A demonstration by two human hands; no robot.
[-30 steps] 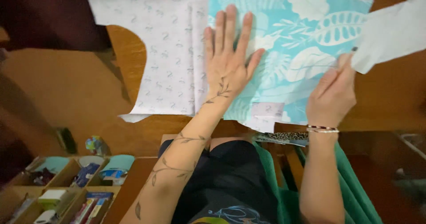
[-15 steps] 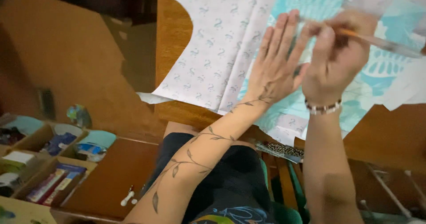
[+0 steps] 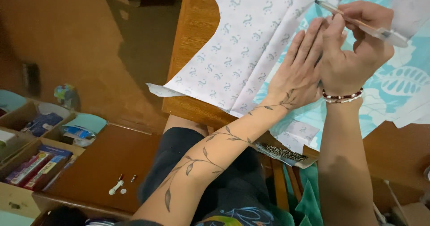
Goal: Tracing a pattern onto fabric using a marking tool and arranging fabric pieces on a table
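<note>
My left hand [image 3: 298, 71] lies flat, fingers spread, pressing on a white patterned paper piece [image 3: 237, 42] laid over a turquoise leaf-print fabric [image 3: 398, 80] on a wooden table [image 3: 192, 51]. My right hand [image 3: 354, 51], wearing a beaded bracelet, sits just right of the left hand and grips a thin pen-like tool [image 3: 363, 25] whose tip points up-left over the paper. The two hands touch at the fingers.
A wooden compartment box [image 3: 36, 150] with small packets stands on the floor at lower left. Small white and red bits [image 3: 118, 185] lie on a brown surface near my lap. A leopard-print strip [image 3: 282, 152] sticks out under the table edge. Green cloth [image 3: 309, 199] hangs at lower right.
The view has swung left. My right hand came from the fabric's right edge to beside my left hand, holding the thin tool. My left hand has stayed flat on the paper.
</note>
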